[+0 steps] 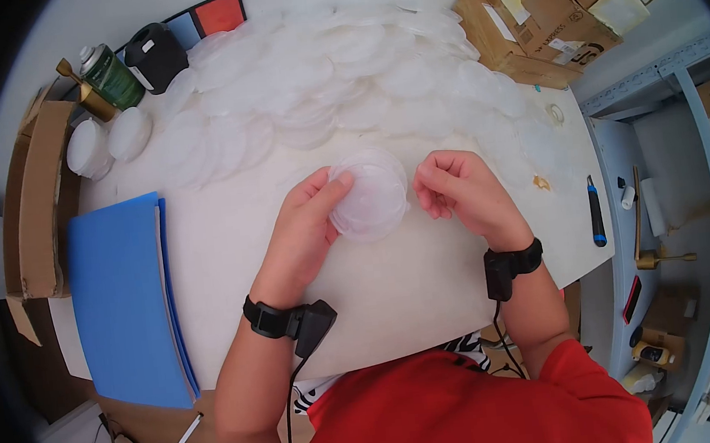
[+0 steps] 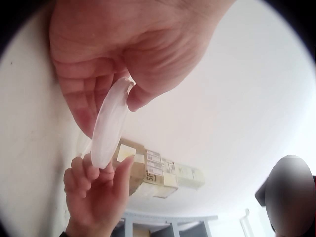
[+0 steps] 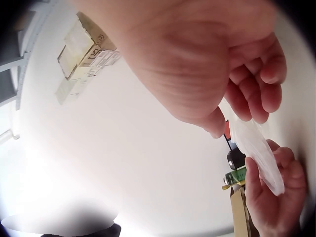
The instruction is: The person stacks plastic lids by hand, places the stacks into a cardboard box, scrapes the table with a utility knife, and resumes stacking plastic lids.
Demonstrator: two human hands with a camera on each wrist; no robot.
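A round, translucent plastic lid (image 1: 372, 198) is held up over the front half of the table. My left hand (image 1: 305, 222) grips its left edge, thumb on the upper face and fingers behind. Seen edge-on in the left wrist view, the lid (image 2: 109, 126) is shallow with a curved rim. Just off its right edge is my right hand (image 1: 465, 191), its fingers loosely bent and the thumb apart from them. In the right wrist view, the right hand's fingertips (image 3: 259, 116) are close to the lid's upper end, with nothing gripped between them.
A wide pile of similar lids (image 1: 299, 82) covers the back of the table (image 1: 363, 306). Blue folders (image 1: 124, 303) lie at left, near a cardboard box (image 1: 45, 200) and two white round containers (image 1: 129, 134). A blue-black cutter (image 1: 596, 211) is at the right edge, cartons (image 1: 553, 10) behind.
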